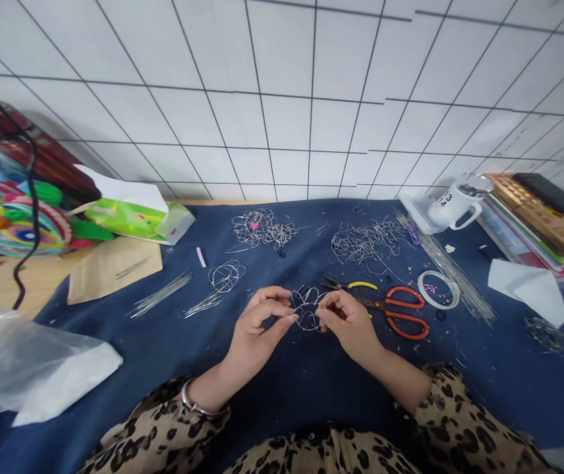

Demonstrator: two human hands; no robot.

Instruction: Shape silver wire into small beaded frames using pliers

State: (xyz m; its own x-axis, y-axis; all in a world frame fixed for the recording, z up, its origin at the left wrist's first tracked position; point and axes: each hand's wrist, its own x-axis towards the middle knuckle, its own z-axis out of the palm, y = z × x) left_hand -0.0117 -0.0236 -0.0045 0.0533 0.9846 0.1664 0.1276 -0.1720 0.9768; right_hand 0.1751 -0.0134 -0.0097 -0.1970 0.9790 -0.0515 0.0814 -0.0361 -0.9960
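The left hand (263,318) and right hand (350,324) pinch a looped wire piece (308,308) between their fingertips, over the blue-covered worktop (163,355). Orange-handled scissors (385,305) lie just beside the right hand; farther back, wire tangles (366,241) lie near the tiled wall (286,118).

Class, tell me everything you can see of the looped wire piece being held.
Thin, silvery and metallic-looking, the looped wire piece is bent into several rounded, open loops, rather like petals. The left grip pinches its left side and the right grip its right. It is over the dark blue cloth; any contact there is unclear, and finer details are too small to tell.
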